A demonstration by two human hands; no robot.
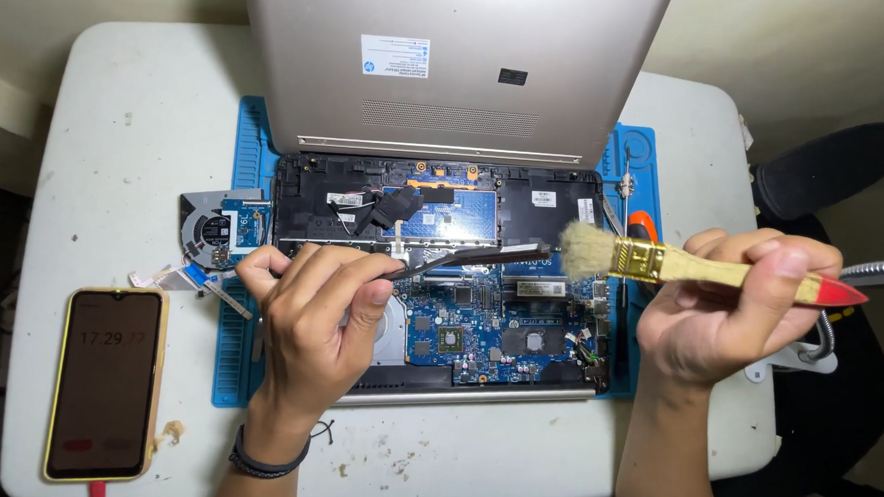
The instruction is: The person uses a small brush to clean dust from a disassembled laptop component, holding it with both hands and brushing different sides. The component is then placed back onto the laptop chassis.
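Note:
An opened laptop (349, 225) lies on a blue work mat, its blue circuit board (478, 325) exposed and its silver lid (450, 70) raised at the back. My left hand (310, 317) grips a long, thin black strip (481, 255) and holds it across the laptop's inside. My right hand (733, 306) holds a paint brush (660, 263) by its wooden, red-tipped handle. The pale bristles point left, close to the right end of the strip.
A removed cooling fan (214, 231) and flat ribbon parts rest at the mat's (230, 368) left edge. A phone (106, 383) in a yellow case lies at the front left of the white table (120, 115). A screwdriver (625, 212) sits on the mat's right side; a black chair stands to the right.

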